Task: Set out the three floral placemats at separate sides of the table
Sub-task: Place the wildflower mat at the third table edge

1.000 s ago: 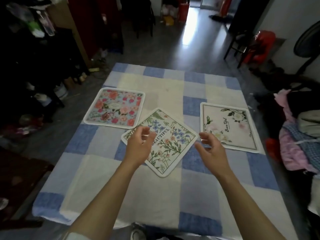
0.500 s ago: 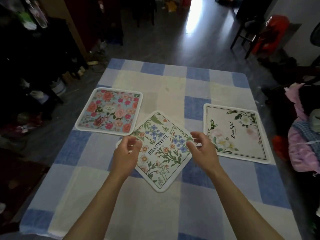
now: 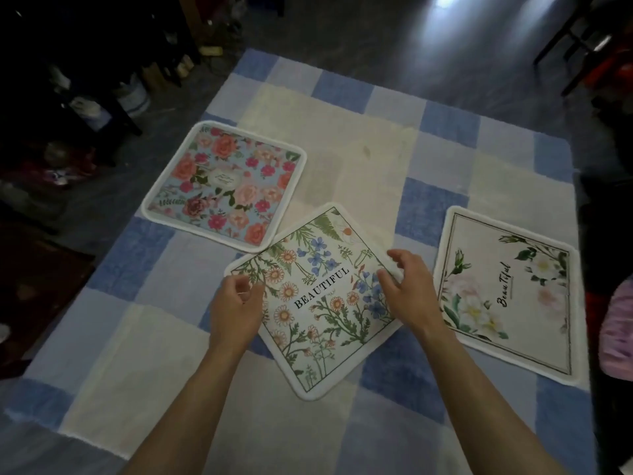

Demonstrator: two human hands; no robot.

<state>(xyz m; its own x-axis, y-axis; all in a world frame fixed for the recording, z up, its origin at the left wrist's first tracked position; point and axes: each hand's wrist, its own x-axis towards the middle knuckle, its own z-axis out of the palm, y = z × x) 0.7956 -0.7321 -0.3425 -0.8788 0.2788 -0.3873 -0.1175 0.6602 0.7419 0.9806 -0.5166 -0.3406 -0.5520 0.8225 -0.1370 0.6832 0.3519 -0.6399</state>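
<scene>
At the near middle of the bench [image 3: 376, 159], closing in on the diagonally lying "BEAUTIFUL" placemat [image 3: 318, 303]: left hand [image 3: 236, 303] pinching its left corner, right hand [image 3: 407, 293] pinching its right corner, after hovering loose-fingered above it a second ago. Leaving the rose placemat [image 3: 224, 183] at the left side and the white-blossom placemat [image 3: 507, 296] at the right untouched. Probably getting ready to square this last one to the near side.

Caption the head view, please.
Tilted BEAUTIFUL placemat, pinched at opposite corners by left hand and right hand, between rose placemat and white placemat.
</scene>
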